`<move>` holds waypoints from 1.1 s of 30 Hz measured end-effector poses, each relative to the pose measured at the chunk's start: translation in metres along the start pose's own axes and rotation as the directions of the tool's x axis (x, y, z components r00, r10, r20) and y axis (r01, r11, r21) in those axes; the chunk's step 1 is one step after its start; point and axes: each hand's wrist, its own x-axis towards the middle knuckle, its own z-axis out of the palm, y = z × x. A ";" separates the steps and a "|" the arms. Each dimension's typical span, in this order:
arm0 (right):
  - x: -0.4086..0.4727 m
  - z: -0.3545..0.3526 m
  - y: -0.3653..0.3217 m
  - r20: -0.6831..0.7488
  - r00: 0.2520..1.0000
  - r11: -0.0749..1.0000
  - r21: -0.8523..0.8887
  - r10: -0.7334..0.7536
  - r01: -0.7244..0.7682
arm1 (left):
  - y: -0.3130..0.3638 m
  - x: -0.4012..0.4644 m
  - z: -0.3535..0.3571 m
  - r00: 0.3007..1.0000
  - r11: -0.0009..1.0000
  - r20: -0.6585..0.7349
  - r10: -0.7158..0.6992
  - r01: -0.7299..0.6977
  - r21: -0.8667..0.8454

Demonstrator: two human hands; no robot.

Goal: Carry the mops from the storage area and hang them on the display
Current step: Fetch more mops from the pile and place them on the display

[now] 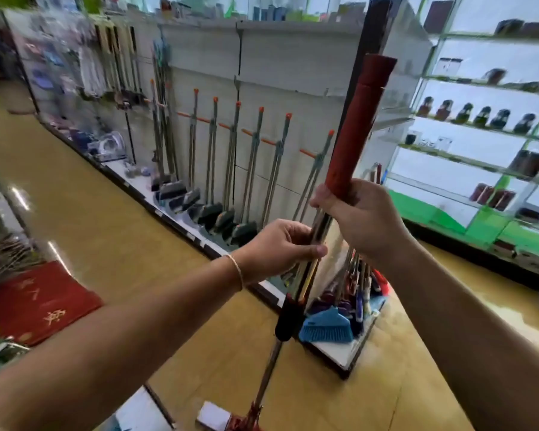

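Both forearms reach forward, gripping one mop (311, 244) held nearly upright over the tan floor (106, 219). Left hand (277, 248): fingers and thumb curled round the shiny metal shaft, a thin bracelet (235, 270) on the wrist. Right hand (360, 216): higher up, closed round the base of the red handle grip (358, 126). Red mop strands show at the bottom edge of the view. Behind, along the display wall (293, 73), a row of long-handled mops (252, 169) hangs, heads close above the base shelf. A blue broom (325, 326) rests at the end corner of that shelf. A red mat (38, 301) lies at the floor's left edge.
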 end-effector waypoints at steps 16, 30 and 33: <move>0.232 0.074 0.071 0.381 0.916 0.989 0.112 -0.127 0.091 | -0.045 0.158 -0.137 0.958 0.995 -0.284 -0.051 0.073 0.066; 0.390 0.220 0.069 0.428 0.887 0.977 0.191 -0.173 0.098 | -0.106 0.236 -0.320 0.935 0.992 -0.355 -0.003 0.047 0.115; 0.424 0.255 0.061 0.437 0.878 0.973 0.199 -0.193 0.115 | -0.107 0.243 -0.370 0.944 0.995 -0.330 0.005 0.026 0.092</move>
